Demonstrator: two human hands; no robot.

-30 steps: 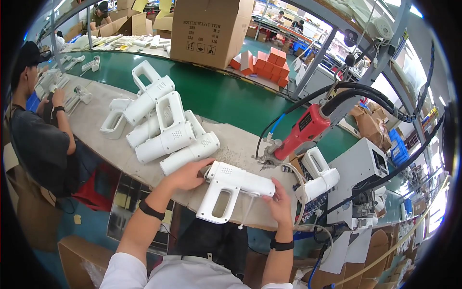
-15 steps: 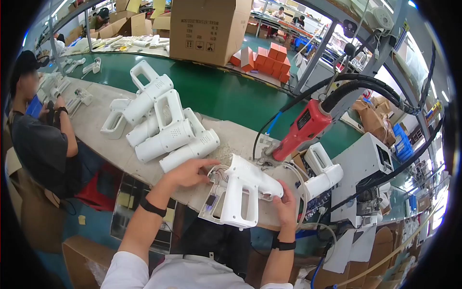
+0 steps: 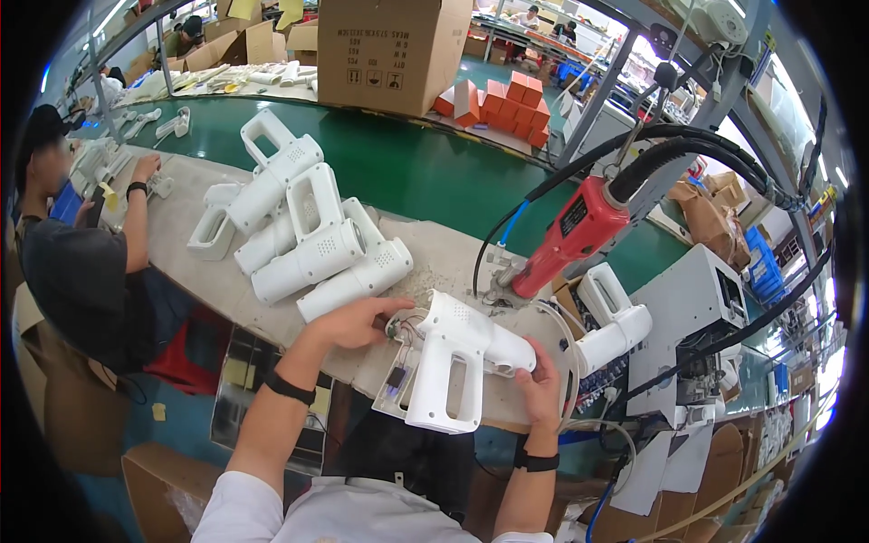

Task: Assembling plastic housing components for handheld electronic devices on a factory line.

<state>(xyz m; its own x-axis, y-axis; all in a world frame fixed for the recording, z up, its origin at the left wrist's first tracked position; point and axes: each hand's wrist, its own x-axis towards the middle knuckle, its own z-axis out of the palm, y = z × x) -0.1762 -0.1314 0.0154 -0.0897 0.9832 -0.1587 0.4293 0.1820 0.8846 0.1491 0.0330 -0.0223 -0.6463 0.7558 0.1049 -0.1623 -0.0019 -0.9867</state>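
Note:
A white plastic gun-shaped housing (image 3: 453, 339) with a looped handle lies in front of me, its two halves offset from each other. Wires and a small dark component (image 3: 396, 376) show in the lower half. My left hand (image 3: 358, 322) is at the housing's open end, index finger and thumb around a small round wired part (image 3: 394, 328). Around the narrow barrel end, my right hand (image 3: 541, 391) has its fingers and thumb closed. To the left, several similar white housings (image 3: 312, 258) lie piled on the bench.
A red power screwdriver (image 3: 572, 237) hangs from black cables at the right. Beyond it lie another white housing (image 3: 615, 328) and a white machine (image 3: 686, 312). A green conveyor belt (image 3: 407, 179) carries a large cardboard box (image 3: 389, 54). A co-worker (image 3: 77, 253) sits at the left.
The upper half of the housing has shifted slightly left at its handle end, and the round wired part shows more by my left fingers. The co-worker's arm has reached farther over the bench.

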